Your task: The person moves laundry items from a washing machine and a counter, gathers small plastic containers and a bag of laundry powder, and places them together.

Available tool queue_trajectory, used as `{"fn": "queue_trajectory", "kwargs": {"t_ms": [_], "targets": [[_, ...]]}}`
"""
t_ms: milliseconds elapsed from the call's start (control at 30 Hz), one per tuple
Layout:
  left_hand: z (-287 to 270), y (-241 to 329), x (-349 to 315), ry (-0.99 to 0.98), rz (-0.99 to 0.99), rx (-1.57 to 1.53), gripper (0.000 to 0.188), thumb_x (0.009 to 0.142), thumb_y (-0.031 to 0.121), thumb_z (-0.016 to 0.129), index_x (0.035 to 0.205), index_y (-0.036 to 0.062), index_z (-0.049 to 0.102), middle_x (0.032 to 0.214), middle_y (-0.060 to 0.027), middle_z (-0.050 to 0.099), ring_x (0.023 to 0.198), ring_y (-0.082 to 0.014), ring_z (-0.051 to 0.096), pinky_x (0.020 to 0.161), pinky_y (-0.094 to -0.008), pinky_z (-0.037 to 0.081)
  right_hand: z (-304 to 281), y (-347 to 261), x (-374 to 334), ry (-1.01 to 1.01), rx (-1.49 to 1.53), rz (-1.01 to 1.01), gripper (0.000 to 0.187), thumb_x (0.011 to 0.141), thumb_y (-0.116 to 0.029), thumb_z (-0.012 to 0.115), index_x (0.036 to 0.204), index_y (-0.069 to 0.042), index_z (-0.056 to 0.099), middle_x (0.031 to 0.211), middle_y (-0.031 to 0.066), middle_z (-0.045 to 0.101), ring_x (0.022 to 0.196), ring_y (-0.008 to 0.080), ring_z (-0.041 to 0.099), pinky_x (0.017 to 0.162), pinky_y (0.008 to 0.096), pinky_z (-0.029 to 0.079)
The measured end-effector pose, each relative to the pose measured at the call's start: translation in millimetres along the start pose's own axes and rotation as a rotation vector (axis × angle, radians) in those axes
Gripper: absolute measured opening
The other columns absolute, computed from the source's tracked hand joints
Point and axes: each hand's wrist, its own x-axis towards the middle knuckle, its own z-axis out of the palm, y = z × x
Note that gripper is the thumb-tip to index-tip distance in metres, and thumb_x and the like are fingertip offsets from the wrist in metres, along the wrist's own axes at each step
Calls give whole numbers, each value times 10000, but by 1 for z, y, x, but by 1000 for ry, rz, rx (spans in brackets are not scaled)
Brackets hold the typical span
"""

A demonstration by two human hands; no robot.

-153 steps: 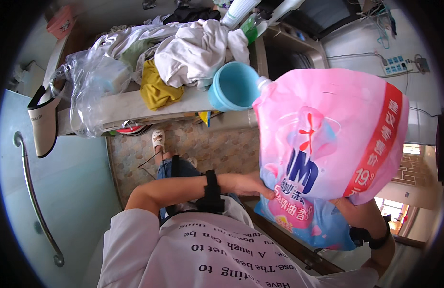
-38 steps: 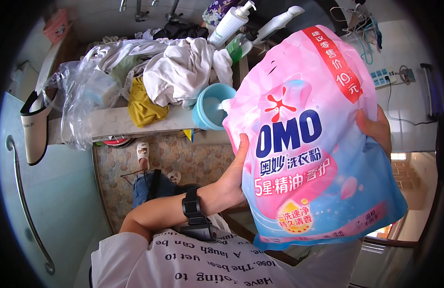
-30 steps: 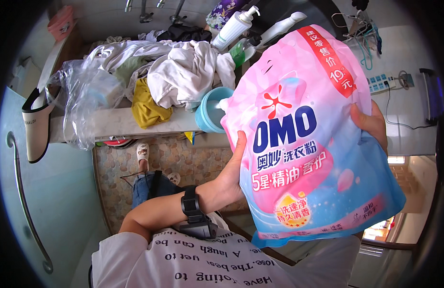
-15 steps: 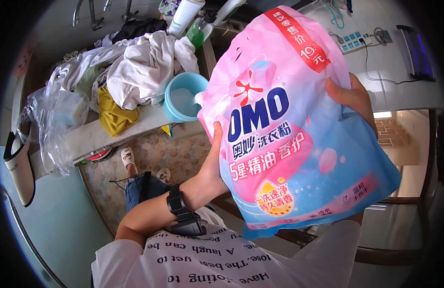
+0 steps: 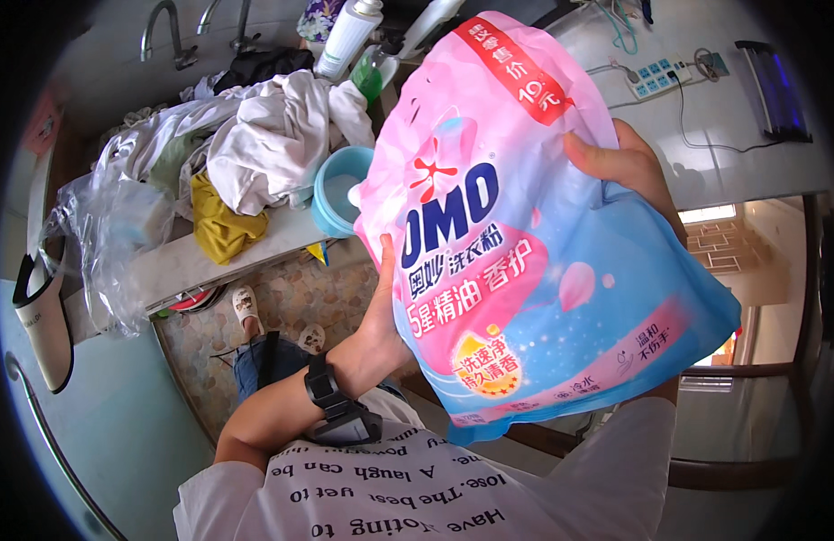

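A big pink and blue bag of laundry powder [image 5: 543, 270] is held up in front of me, tilted, with its upper end leaning over to the left. My left hand [image 5: 381, 316] grips its left edge, thumb on the front and the other fingers hidden behind. On the right side my right hand [image 5: 626, 167] clasps the bag, its thumb pressed on the front. Just left of the bag stands a light blue bucket [image 5: 336, 203], partly covered by it. Something white sits at the bag's edge by the bucket's rim; I cannot make out what it is.
White clothes [image 5: 264, 149] and a mustard yellow cloth [image 5: 223, 221] lie heaped on the counter [image 5: 178, 275]. Behind them are bottles [image 5: 349, 41] and taps [image 5: 173, 41]. A clear plastic bag [image 5: 110, 234] hangs over the left edge. A power strip [image 5: 658, 78] lies at the right.
The laundry powder bag has shifted left in my hands and covers more of the bucket. Both hands moved left with it, still gripping its sides.
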Motion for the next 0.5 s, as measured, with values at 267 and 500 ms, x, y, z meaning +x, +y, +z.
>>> {"fn": "queue_trajectory", "kwargs": {"t_ms": [267,500], "targets": [[8,6,3,-37,-24,-13,751,809,669,343,1320,119,349,1283,-129,455,1126,-250,495,939,-417,432,1,-5,-3,17,23,-33,383,774,-242,655,1048,-1,538,933,113,606,838,184,594,769,318,463],[14,10,9,-58,-57,-31,759,809,668,344,1329,116,333,1295,-137,441,1134,-265,488,938,-433,433,-3,-9,-6,60,67,-20,399,768,-238,660,1055,5,527,927,112,606,817,185,599,757,319,470]]}}
